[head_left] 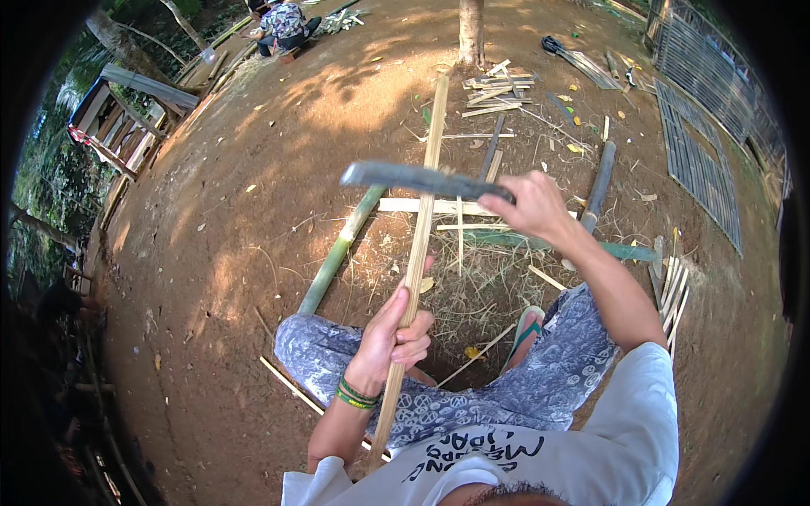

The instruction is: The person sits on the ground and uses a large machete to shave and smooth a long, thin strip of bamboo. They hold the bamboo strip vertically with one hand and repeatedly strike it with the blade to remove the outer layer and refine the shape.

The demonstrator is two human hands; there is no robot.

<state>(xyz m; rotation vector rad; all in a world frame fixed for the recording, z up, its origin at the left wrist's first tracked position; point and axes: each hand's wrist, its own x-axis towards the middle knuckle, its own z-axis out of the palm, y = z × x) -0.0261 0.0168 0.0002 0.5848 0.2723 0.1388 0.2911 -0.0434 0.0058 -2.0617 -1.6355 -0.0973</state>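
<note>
My left hand (393, 336) is closed around a long, pale bamboo strip (434, 143), which rises from beside my body and points away from me. In my right hand (533, 207) is the dark handle of a machete (396, 175). Its broad grey blade reaches leftward across the strip; whether it touches the strip I cannot tell. Between my legs and beyond, a green bamboo pole (342, 244) slants on the left, and a pale slat (405, 206) lies crosswise behind the strip. Another green bamboo piece (620, 250) lies across under my right forearm.
Split strips (499, 91) are piled by a tree trunk (472, 34). More strips (675, 291) lie to my right. Slatted bamboo panels (696, 160) are at the far right, a small wooden structure (126, 118) at the far left. Another person (287, 24) sits far ahead.
</note>
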